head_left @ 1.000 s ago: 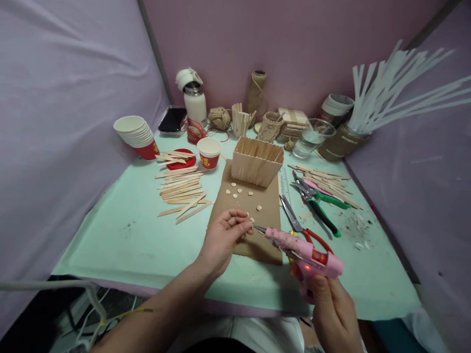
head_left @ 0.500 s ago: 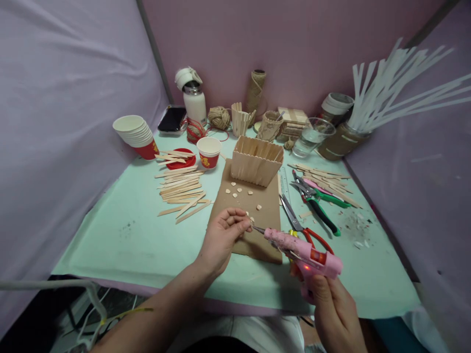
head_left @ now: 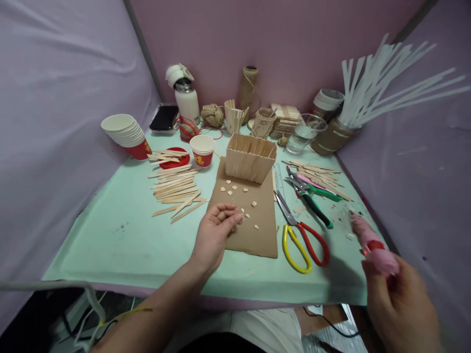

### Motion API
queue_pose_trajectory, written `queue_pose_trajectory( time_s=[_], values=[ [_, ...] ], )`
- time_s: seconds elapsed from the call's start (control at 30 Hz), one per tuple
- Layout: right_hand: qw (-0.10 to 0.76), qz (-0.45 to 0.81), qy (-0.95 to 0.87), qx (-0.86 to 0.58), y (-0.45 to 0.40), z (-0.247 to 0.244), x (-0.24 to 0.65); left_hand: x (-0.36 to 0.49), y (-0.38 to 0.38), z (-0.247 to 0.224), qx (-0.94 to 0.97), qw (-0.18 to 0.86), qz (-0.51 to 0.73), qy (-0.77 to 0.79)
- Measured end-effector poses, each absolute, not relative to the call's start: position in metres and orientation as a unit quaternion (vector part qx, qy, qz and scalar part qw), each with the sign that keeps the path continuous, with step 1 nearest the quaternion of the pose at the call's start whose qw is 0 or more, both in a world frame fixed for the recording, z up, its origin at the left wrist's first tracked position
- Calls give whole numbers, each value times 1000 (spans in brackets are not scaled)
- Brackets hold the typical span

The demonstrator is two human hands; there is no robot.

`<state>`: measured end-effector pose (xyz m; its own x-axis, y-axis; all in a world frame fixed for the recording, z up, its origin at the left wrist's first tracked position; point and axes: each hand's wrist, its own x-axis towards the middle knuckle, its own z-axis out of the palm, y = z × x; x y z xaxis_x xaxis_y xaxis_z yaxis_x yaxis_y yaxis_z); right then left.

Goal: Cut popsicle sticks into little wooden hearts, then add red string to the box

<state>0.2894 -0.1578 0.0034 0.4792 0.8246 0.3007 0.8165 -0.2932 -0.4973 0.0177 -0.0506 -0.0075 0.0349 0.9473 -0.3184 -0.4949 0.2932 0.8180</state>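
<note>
My left hand (head_left: 217,228) is closed in a pinch above the cardboard sheet (head_left: 257,242), with a small wooden piece at the fingertips, mostly hidden by them. Several small pale wooden pieces (head_left: 254,204) lie scattered over the cardboard. On its far end stands a box made of craft sticks (head_left: 250,164), with a scalloped rim. Out at the right side of the table, my right hand (head_left: 401,299) is wrapped round a pink hot glue gun (head_left: 368,238), its nozzle pointing away from me and a red light glowing on it.
Scissors (head_left: 294,230) lie right of the cardboard, with green-handled pruning shears (head_left: 312,201) beyond. Craft sticks (head_left: 176,189) and stacked paper cups (head_left: 127,135) stand left. A cup of water (head_left: 303,135) and a jar of glue sticks (head_left: 333,137) are at the back right.
My right hand has carried the glue gun away from my left fingertips, out to the right edge of the table, uncovering the scissors' handles. My left hand keeps its pinch over the cardboard.
</note>
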Motion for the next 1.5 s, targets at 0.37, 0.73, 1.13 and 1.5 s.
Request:
queue_pose_trajectory(
  time_s=[0.37,0.73,1.13,1.5],
  values=[
    [147,-167,-546,-808,-145,-8,303,18,-50,-10,287,643,531,471],
    [150,154,-764,-608,-60,2,183,14,-52,-15,319,627,517,488],
    [139,215,-756,-602,-59,5,178,16,-50,-14,312,628,512,496],
    [413,541,-443,-583,-58,3,165,17,-50,-14,321,628,509,494]
  ],
)
